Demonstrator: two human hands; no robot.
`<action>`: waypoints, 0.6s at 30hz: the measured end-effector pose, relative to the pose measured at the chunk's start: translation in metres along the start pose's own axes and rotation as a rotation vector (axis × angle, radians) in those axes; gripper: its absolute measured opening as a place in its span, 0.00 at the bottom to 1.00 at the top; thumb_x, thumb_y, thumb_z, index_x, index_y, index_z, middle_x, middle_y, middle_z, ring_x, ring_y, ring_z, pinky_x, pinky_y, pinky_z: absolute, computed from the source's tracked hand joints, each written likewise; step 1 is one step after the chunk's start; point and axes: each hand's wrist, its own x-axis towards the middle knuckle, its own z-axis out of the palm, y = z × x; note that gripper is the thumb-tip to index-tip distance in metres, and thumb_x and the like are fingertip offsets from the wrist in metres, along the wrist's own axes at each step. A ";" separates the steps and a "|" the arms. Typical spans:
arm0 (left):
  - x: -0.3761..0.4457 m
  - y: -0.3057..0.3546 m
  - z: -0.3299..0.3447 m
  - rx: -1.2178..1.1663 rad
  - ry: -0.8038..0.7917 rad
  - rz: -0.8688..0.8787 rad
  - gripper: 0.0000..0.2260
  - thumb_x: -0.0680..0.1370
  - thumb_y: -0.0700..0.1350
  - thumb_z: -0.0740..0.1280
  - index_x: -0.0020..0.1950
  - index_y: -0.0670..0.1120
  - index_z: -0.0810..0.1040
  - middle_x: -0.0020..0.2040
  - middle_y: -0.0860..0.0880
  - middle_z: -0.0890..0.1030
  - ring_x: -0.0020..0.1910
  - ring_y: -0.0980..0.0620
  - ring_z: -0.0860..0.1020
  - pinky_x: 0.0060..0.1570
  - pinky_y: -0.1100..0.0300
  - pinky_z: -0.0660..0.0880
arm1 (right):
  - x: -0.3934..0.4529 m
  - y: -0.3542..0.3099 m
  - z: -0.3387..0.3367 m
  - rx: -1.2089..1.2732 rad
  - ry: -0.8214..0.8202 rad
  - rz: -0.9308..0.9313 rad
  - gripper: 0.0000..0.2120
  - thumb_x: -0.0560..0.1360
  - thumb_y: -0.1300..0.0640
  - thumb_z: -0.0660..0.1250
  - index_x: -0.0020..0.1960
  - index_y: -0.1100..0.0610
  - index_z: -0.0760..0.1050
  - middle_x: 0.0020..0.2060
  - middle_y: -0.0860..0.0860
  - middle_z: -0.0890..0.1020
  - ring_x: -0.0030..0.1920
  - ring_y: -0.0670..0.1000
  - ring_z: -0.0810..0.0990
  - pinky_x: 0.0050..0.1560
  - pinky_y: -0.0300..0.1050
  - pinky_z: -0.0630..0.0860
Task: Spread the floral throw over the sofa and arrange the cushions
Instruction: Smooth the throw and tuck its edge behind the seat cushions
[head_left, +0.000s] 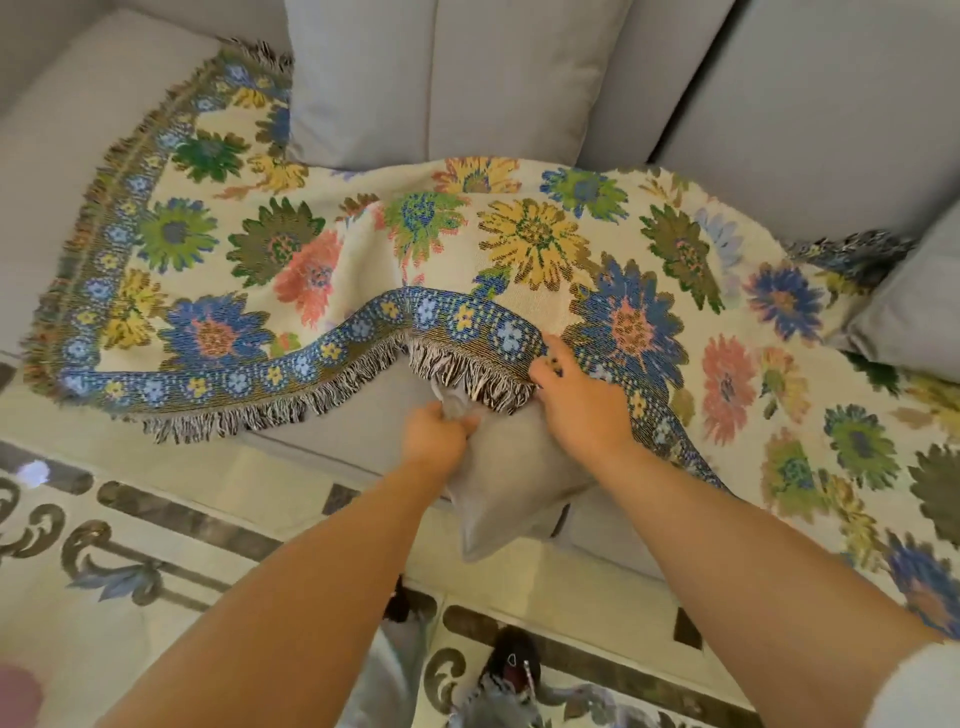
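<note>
While the floral throw (519, 234) already lies across the sofa (104, 93) seat, its left end fairly flat, the near fringed edge humps over a grey cushion (509, 493) trapped beneath. Left hand (436, 436) is closed on that cushion's corner; right hand (576, 400) pinches the throw's border. Smoothing and cushion placement are likely still left.
</note>
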 end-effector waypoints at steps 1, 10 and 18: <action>-0.016 0.008 -0.010 -0.006 0.025 0.013 0.08 0.79 0.42 0.62 0.46 0.39 0.76 0.38 0.43 0.77 0.46 0.44 0.76 0.43 0.52 0.75 | -0.008 0.001 -0.018 -0.004 0.021 0.003 0.13 0.79 0.63 0.56 0.63 0.56 0.65 0.77 0.53 0.55 0.39 0.58 0.78 0.30 0.43 0.70; -0.140 0.051 -0.112 0.340 0.105 0.077 0.08 0.77 0.41 0.66 0.48 0.35 0.76 0.46 0.37 0.77 0.45 0.46 0.75 0.58 0.47 0.76 | -0.082 -0.002 -0.123 0.051 0.000 0.180 0.14 0.75 0.69 0.55 0.56 0.59 0.74 0.53 0.60 0.79 0.50 0.59 0.78 0.37 0.44 0.65; -0.237 0.080 -0.199 0.957 0.138 0.229 0.15 0.78 0.44 0.64 0.59 0.35 0.77 0.65 0.37 0.75 0.62 0.41 0.74 0.62 0.55 0.69 | -0.134 -0.087 -0.173 0.261 -0.087 0.060 0.17 0.77 0.55 0.61 0.66 0.52 0.68 0.62 0.55 0.77 0.60 0.58 0.77 0.57 0.50 0.75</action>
